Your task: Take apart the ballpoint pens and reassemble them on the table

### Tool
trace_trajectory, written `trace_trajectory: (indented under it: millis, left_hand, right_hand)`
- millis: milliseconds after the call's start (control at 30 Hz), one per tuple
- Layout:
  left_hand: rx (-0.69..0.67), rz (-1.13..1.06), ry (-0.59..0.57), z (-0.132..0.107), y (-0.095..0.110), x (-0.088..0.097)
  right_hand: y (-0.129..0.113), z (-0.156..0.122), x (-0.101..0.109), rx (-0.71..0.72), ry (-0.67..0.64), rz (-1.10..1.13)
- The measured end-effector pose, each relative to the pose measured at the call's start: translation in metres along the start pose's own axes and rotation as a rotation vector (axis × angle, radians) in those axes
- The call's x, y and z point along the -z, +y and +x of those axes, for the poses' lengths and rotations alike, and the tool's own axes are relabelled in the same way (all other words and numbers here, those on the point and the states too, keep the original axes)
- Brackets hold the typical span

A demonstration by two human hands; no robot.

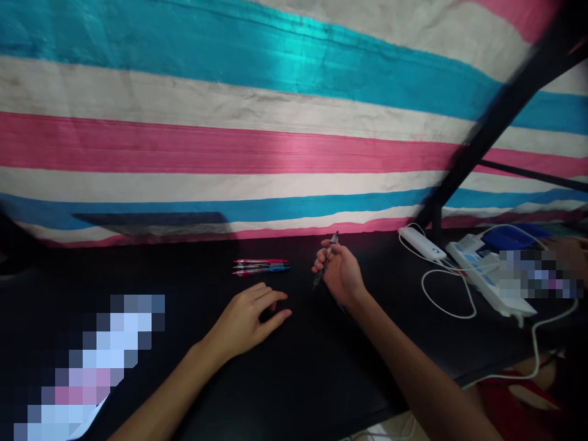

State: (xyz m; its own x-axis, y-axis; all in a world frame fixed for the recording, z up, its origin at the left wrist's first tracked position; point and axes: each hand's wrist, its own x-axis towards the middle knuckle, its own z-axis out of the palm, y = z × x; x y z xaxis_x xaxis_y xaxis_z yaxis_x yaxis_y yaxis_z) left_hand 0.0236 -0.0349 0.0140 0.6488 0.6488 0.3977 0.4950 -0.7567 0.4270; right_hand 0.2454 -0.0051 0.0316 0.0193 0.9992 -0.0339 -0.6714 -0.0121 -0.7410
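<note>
My right hand (342, 272) is closed around a slim pen (316, 282) with a clear grey barrel, held at a slant just above the black table. Another dark tip pokes out below the palm, too dim to name. My left hand (252, 315) rests on the table, its fingers bent but apart and nothing between them. Just beyond its fingertips lie several pens (261, 267) side by side, with red, dark and blue parts.
A white power strip (493, 278) with cables and a white power bank (421, 243) lie to the right. A blurred-out bright object (114, 343) is at the left. Striped sheeting (229, 147) hangs behind the table (294, 380). Another person's hand (569, 260) shows at the far right.
</note>
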Motion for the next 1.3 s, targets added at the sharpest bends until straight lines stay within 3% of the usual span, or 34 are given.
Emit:
trace_trajectory:
  millis: [200,400,1300]
  left_hand:
    - [0.045,-0.002,-0.023,-0.002,-0.006,0.0]
    - [0.063,-0.007,-0.037,-0.001,-0.008,-0.003]
    - [0.086,0.006,-0.045,-0.001,-0.009,-0.004]
  right_hand:
    - [-0.016,-0.005,0.006,-0.198,-0.169,0.165]
    - [-0.017,-0.007,0.012,-0.293,-0.177,0.235]
    - [-0.019,-0.009,0.01,-0.293,-0.152,0.234]
